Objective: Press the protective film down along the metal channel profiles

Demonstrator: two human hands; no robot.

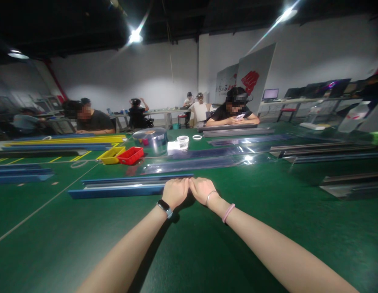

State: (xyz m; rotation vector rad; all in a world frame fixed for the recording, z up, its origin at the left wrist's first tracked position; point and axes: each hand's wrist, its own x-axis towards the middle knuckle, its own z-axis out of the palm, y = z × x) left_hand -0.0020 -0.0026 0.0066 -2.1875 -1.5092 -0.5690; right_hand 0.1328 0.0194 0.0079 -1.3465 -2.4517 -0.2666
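Note:
A long blue channel profile point(122, 190) lies on the green table, with a whitish strip along its inside. Over its right end is my left hand point(176, 192), closed with the fingers curled under and away from view. My right hand point(203, 190) is closed as well, its knuckles against those of my left hand just past the profile's end. Whatever the fingertips pinch between the two hands is hidden.
Clear plastic strips point(189, 162) lie beyond my hands. Further left are a red bin point(131, 156), a yellow bin point(112, 155) and a clear film roll point(155, 140). Dark profiles point(353, 183) lie at right. A person point(234, 110) sits across the table holding a phone.

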